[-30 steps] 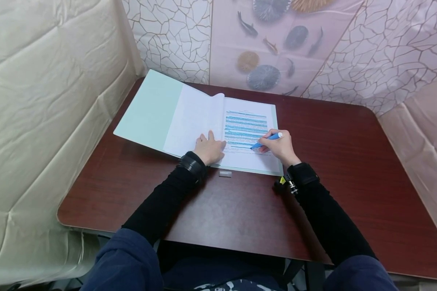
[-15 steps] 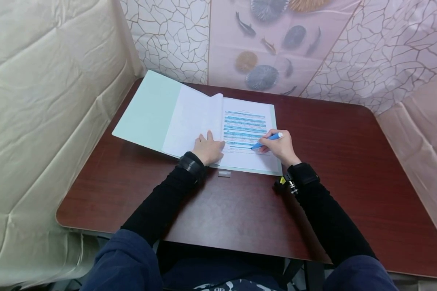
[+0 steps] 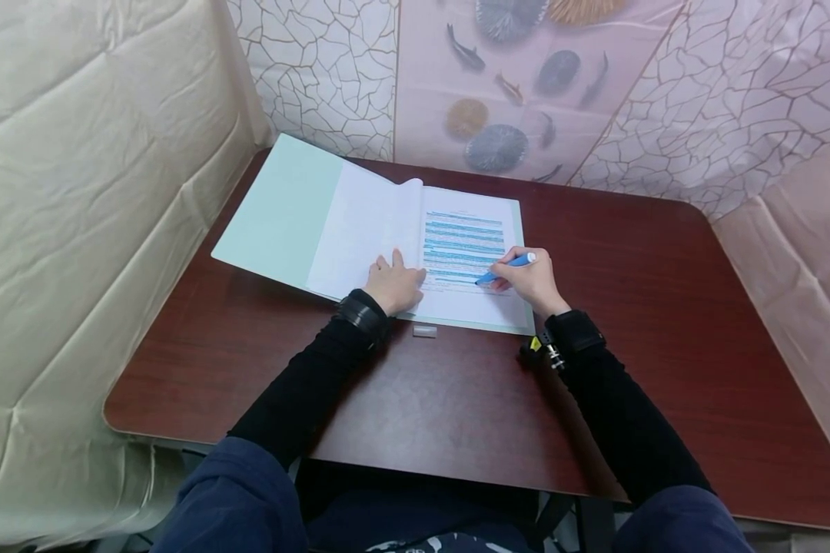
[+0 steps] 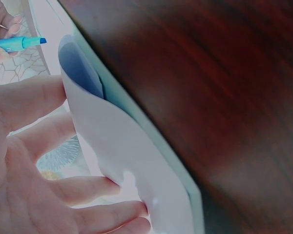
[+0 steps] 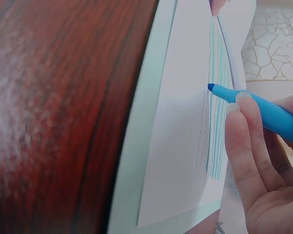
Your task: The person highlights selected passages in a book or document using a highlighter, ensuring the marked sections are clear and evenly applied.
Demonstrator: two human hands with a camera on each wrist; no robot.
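Note:
A pale green folder (image 3: 285, 201) lies opened out on the table, with white pages inside. On the right-hand page (image 3: 470, 307), many printed lines are marked over in blue. My right hand (image 3: 534, 280) pinches a blue highlighter (image 3: 508, 267), also seen as a blue barrel (image 5: 271, 114) in the right wrist view. Its dark blue tip is at the lower marked lines, just above some unmarked print. My left hand (image 3: 396, 286) rests with spread fingers on the turned-over left page (image 3: 360, 223), beside the fold. That page's curled edge (image 4: 83, 73) shows in the left wrist view.
A small grey-white rectangular piece (image 3: 425, 332) lies on the brown table (image 3: 456, 407) just in front of the folder. Patterned cloth (image 3: 325, 84) hangs behind the table, and a cream quilted sheet (image 3: 104, 230) borders the left side.
The head view has shifted very slightly. Both hands keep nearly the same pose, and the highlighter tip stays around the same lines of the page.

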